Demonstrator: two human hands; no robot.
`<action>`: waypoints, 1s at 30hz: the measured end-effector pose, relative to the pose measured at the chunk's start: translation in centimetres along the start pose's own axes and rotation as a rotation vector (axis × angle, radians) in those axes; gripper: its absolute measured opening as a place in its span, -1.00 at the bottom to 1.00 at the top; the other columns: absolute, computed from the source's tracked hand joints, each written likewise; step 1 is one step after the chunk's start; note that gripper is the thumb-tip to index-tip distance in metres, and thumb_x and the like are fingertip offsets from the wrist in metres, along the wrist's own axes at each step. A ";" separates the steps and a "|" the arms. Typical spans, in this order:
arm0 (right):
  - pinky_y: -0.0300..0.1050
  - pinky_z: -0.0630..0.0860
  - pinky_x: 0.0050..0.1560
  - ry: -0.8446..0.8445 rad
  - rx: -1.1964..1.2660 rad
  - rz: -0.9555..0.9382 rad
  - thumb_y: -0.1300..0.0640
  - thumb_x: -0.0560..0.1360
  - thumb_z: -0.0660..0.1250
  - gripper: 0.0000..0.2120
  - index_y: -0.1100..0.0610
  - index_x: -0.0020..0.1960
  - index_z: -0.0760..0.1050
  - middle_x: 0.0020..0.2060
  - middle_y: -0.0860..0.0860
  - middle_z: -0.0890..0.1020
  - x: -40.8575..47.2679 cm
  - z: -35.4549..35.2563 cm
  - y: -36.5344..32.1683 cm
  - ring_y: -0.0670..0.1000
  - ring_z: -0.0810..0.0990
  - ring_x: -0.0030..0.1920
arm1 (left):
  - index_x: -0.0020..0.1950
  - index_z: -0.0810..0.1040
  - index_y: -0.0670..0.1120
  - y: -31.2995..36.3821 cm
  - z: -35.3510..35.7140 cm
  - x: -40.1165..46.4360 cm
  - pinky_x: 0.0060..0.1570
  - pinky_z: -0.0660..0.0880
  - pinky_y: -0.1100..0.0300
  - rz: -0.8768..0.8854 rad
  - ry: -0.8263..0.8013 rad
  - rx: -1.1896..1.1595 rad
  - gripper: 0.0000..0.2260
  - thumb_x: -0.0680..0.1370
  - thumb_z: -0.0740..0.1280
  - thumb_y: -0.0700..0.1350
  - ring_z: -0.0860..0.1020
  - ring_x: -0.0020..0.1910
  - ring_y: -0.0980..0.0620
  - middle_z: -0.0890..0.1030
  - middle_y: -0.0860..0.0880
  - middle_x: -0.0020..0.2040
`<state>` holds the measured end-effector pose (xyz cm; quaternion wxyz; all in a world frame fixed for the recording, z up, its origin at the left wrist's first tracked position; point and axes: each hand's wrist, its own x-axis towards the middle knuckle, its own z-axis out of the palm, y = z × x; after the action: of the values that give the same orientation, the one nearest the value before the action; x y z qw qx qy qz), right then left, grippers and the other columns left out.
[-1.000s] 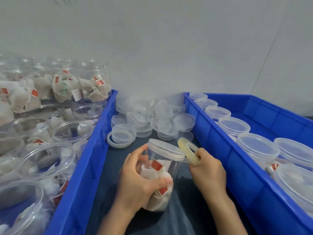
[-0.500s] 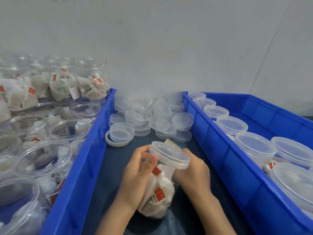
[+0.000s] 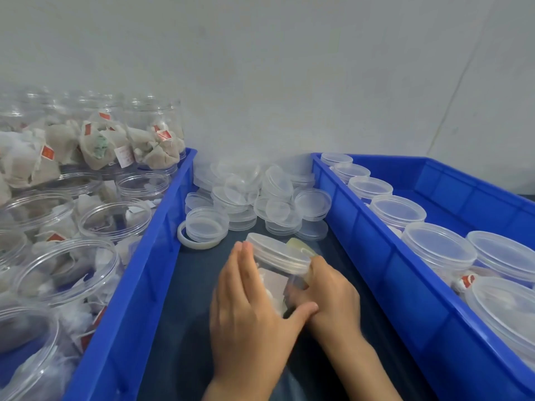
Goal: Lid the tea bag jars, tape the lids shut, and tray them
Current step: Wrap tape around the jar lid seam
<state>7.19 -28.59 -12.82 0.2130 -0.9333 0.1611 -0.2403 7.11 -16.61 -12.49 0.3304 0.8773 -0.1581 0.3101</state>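
Observation:
A clear tea bag jar (image 3: 275,287) with a translucent lid (image 3: 279,254) stands tilted on the dark surface between two blue trays. My left hand (image 3: 249,311) holds its left side: the fingers lie straight up along the wall and the thumb reaches across the front. My right hand (image 3: 330,293) is against the jar's right side and grips a yellowish tape roll (image 3: 299,246), which peeks out just behind the lid. Most of the roll and the jar's lower part are hidden by my hands.
The left blue tray (image 3: 130,285) holds several open jars of tea bags. The right blue tray (image 3: 376,256) holds several lidded jars (image 3: 438,250). Loose lids (image 3: 254,195) are piled at the back, and a white tape ring (image 3: 188,241) lies under one lid.
The tape roll moved from the lid's right front edge to behind the lid. My left hand shifted from gripping the jar's front to lying along its left side as the jar turned.

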 end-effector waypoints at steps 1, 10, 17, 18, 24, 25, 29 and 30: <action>-0.09 0.40 -0.24 -0.047 0.037 -0.006 -0.06 0.39 0.27 -0.81 0.03 -0.11 0.38 -0.24 -0.11 0.53 0.0 0.0 0.0 -0.02 0.49 -0.17 | 0.34 0.38 -0.33 -0.1 -0.1 0.2 -0.10 0.56 -0.10 -0.059 -0.069 -0.002 0.10 -0.03 0.58 0.24 0.57 0.11 -0.26 0.50 -0.27 0.23; -0.05 0.41 -0.02 0.072 0.110 -0.075 -0.01 0.39 0.45 -0.83 0.08 -0.16 0.58 -0.40 -0.06 0.57 -0.2 -0.9 0.6 0.00 0.50 -0.29 | 0.53 0.04 0.01 -2.6 0.0 1.3 0.17 0.37 0.12 -0.258 -0.100 -0.235 0.08 0.14 0.53 0.17 0.38 0.32 -0.01 0.37 -0.01 0.39; -0.01 0.43 -0.11 0.322 0.052 0.049 0.00 0.43 0.40 -0.76 0.14 -0.28 0.53 -0.50 0.02 0.51 0.5 -2.1 2.2 0.04 0.38 -0.43 | 0.52 0.08 0.12 -3.1 -0.4 1.4 0.13 0.30 0.30 -0.232 -0.152 -0.421 0.08 0.12 0.57 0.11 0.33 0.17 0.25 0.42 0.04 0.31; 0.01 0.42 -0.10 0.353 0.019 0.042 0.02 0.44 0.41 -0.76 0.16 -0.30 0.50 -0.52 0.02 0.48 0.6 -2.0 2.2 0.04 0.35 -0.45 | 0.52 0.09 0.14 -3.1 -0.5 1.4 0.13 0.30 0.32 -0.241 -0.159 -0.449 0.07 0.12 0.59 0.08 0.35 0.16 0.27 0.43 0.06 0.30; 0.00 0.37 -0.11 0.389 -0.083 0.048 0.13 0.44 0.43 -0.74 0.19 -0.33 0.44 -0.55 0.05 0.42 1.0 -1.7 1.9 0.06 0.30 -0.48 | 0.16 0.47 0.30 -2.4 -1.6 1.7 0.04 0.54 0.21 -0.247 -0.387 -0.872 -0.28 0.07 0.60 -0.06 0.58 0.07 0.18 0.63 0.14 0.05; 0.00 0.37 -0.11 0.383 -0.089 0.057 0.13 0.45 0.43 -0.74 0.20 -0.33 0.45 -0.54 0.06 0.44 1.1 -1.7 1.9 0.08 0.33 -0.48 | 0.17 0.50 0.19 -2.2 -1.8 1.8 0.03 0.57 0.13 -0.236 -0.435 -0.950 -0.30 0.06 0.59 -0.06 0.60 0.06 0.08 0.64 0.07 0.05; -0.05 0.30 -0.12 0.360 -0.087 0.039 0.21 0.45 0.35 -0.77 0.19 -0.36 0.42 -0.52 0.06 0.46 1.0 -1.6 1.2 0.09 0.39 -0.45 | 0.23 0.48 -0.11 -2.1 -2.0 2.1 -0.04 0.55 0.16 -0.160 -0.583 -1.178 -0.31 0.13 0.56 -0.13 0.60 0.09 -0.08 0.63 -0.10 0.09; -0.06 0.30 -0.12 0.347 -0.089 0.031 0.25 0.41 0.34 -0.78 0.18 -0.38 0.39 -0.53 0.05 0.44 0.9 -1.5 0.9 0.08 0.38 -0.45 | 0.25 0.47 -0.12 -2.0 -2.0 2.2 -0.03 0.54 0.17 -0.150 -0.611 -1.202 -0.31 0.14 0.55 -0.14 0.59 0.10 -0.08 0.62 -0.10 0.11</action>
<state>6.98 -30.19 -11.74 0.1440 -0.8837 0.2201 -0.3872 8.86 -13.89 -10.86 0.7219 0.5980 -0.3280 -0.1173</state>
